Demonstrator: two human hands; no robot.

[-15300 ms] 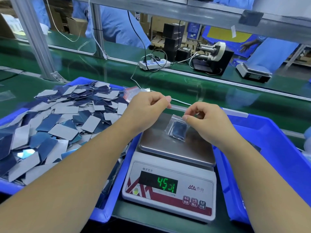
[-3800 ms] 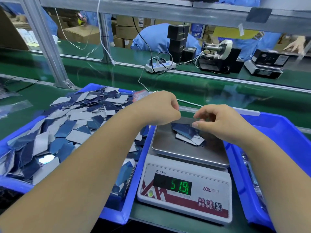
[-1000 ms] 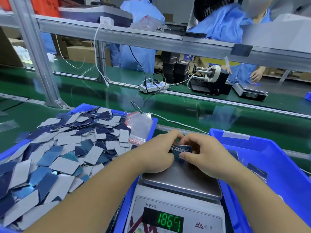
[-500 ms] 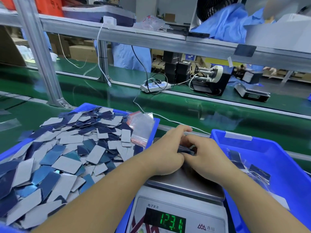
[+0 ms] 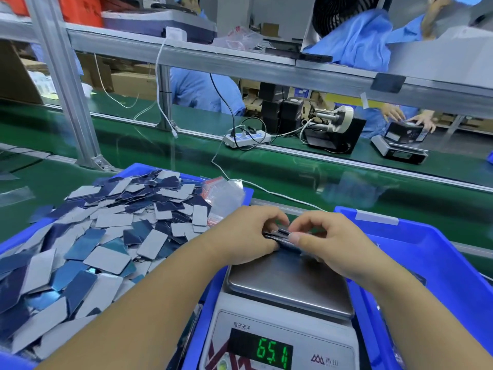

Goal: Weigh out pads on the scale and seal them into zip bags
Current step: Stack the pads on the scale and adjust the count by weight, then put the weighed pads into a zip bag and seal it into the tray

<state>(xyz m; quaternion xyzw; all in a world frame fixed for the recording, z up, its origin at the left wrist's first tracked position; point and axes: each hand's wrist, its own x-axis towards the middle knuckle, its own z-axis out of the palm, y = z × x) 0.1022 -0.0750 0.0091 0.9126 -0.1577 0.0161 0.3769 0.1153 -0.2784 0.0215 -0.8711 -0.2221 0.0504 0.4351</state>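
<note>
Two blue bins flank one scale on the green desk (image 5: 66,182). The left bin (image 5: 197,327) is heaped with loose pads (image 5: 112,236), grey and dark blue, too many and too overlapped to count; its near edge runs out of the picture. At its far right corner lies a bunch of clear zip bags (image 5: 224,194) with red strips, their number hard to make out.

The left hand (image 5: 245,236) and right hand (image 5: 333,244) meet over the far edge of the scale (image 5: 288,284), each with curled fingers pinching one end of a small dark stack of pads (image 5: 280,237). The fingers hide most of the stack, so its count cannot be told, nor whether a bag is round it. It sits just above or on the steel pan; contact is unclear.

The scale's green display (image 5: 272,353) reads 65.1, with Chinese characters printed above it and a triangular logo to its right; its front is cut off at the bottom.

The right bin (image 5: 440,263) is largely hidden by the right forearm, its contents not clear. One strip of pale tape (image 5: 376,217) sits on its far rim.
</note>
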